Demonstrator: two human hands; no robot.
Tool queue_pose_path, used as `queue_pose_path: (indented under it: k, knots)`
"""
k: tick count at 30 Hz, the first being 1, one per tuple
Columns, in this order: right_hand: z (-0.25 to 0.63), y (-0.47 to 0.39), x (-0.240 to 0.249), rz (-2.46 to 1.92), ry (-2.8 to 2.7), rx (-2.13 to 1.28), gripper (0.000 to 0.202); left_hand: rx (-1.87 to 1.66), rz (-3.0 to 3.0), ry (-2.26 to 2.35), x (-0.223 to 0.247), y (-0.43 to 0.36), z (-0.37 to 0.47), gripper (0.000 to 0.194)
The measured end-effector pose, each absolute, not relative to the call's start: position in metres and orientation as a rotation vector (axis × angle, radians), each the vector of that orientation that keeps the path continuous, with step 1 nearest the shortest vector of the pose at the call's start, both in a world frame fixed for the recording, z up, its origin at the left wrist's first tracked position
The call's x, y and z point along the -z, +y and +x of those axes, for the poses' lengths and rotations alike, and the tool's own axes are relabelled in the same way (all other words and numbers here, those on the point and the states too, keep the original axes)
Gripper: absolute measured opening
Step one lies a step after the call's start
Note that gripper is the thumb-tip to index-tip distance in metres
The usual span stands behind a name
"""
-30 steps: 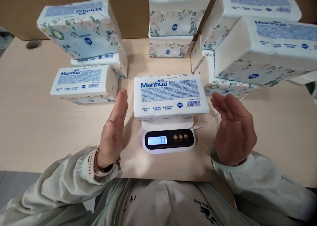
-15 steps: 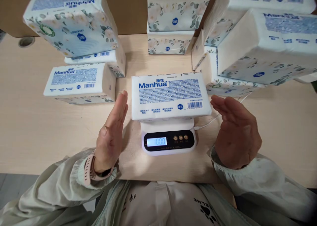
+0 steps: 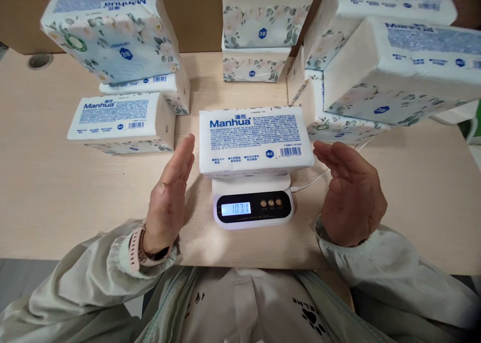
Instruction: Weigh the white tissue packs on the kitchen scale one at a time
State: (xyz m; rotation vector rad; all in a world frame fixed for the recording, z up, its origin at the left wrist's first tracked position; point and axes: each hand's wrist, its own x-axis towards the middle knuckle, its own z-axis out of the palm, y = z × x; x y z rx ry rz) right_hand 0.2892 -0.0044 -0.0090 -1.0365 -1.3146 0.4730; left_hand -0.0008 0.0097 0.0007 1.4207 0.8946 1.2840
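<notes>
A white tissue pack with blue "Manhua" print rests on a small white digital scale. The lit display seems to read 103.1; three round buttons sit beside it. My left hand is held upright to the left of the pack, fingers straight and together, with a gap between them. On the other side, my right hand is open with its fingers stretched toward the pack's right end, very near it. Neither hand holds anything. A pale watch strap circles my left wrist.
Stacked tissue packs stand at the left, at the back middle and at the right. Behind them is a brown cardboard surface. A white cable runs from the scale toward the right stack. A round hole pierces the table.
The scale's reading has gone from 100.0 to about 103.1. Both hands keep nearly the same pose beside the pack. The view has shifted slightly.
</notes>
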Motion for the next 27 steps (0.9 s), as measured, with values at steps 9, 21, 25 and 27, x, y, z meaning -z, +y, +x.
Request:
queue_pose_path:
  k: [9,21,25,27]
  knots:
    - [0.292,-0.005,0.009,-1.076,-1.407,-0.465,0.045,-1.293,1.427,0.886,0.001,0.009,-0.002,0.062]
    - [0.297,-0.001,0.015,-1.044,-1.509,-0.478,0.048,-1.284,1.418,0.849,-0.001,0.012,0.003,0.065]
    - [0.293,-0.003,0.01,-1.046,-1.715,-0.676,0.064,-1.22,1.401,0.829,-0.004,0.008,0.013,0.065]
    - [0.286,-0.005,-0.003,-1.003,-1.804,-0.773,0.074,-1.261,1.43,0.851,-0.006,0.006,0.016,0.06]
